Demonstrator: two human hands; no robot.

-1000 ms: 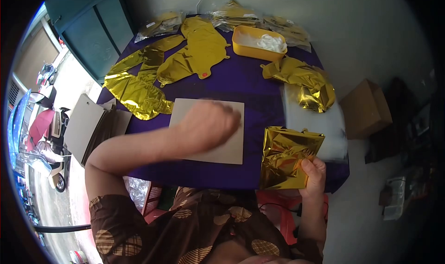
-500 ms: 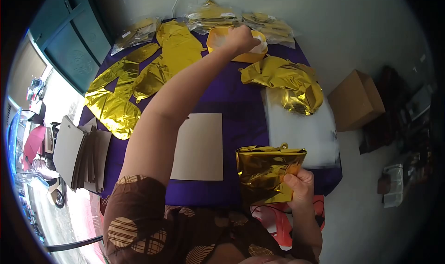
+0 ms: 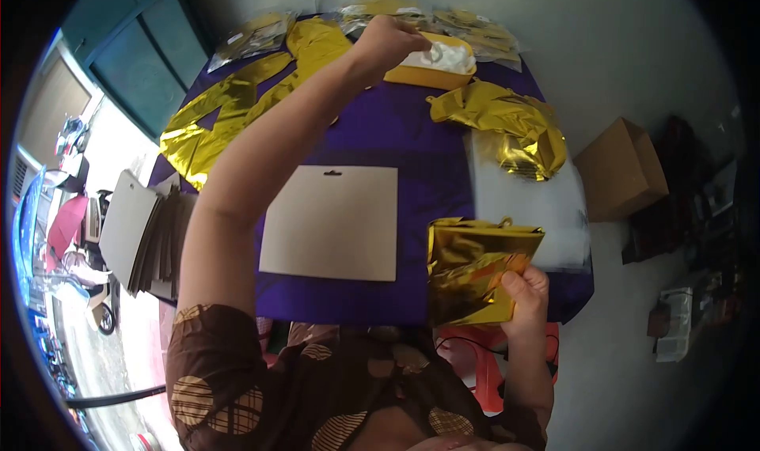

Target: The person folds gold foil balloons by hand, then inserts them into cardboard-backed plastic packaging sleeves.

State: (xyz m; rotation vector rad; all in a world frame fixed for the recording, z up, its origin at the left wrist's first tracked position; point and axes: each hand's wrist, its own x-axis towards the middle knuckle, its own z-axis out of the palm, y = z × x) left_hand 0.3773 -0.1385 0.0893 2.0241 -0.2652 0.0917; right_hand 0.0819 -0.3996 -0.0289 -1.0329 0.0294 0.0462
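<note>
My left hand [image 3: 386,46] is over the left end of a yellow tub [image 3: 427,77], its fingertips pinched together. Whatever they pinch is too small to make out; white contents [image 3: 451,58] show in the tub beside them. On the right, close to my body, my right hand [image 3: 526,293] grips a folded gold foil balloon [image 3: 471,273] by its lower right side, thumb on top. A small tab sticks up from the balloon's top edge. Between my arms a grey-beige card [image 3: 331,225] with a hanger slot lies flat on the purple cloth [image 3: 427,150].
Unfolded gold foil balloons [image 3: 507,123] lie at right and left, the right one over clear plastic sheets [image 3: 526,221]. Packed foil bags [image 3: 479,36] line the back. Cards [image 3: 146,233] stand in a stack at left. A cardboard box [image 3: 621,170] is beyond the right edge.
My left hand has come out of the yellow tub and moved left to its rim, fingers pinched. The right hand still holds the folded balloon. The view has shifted, showing more of the card.
</note>
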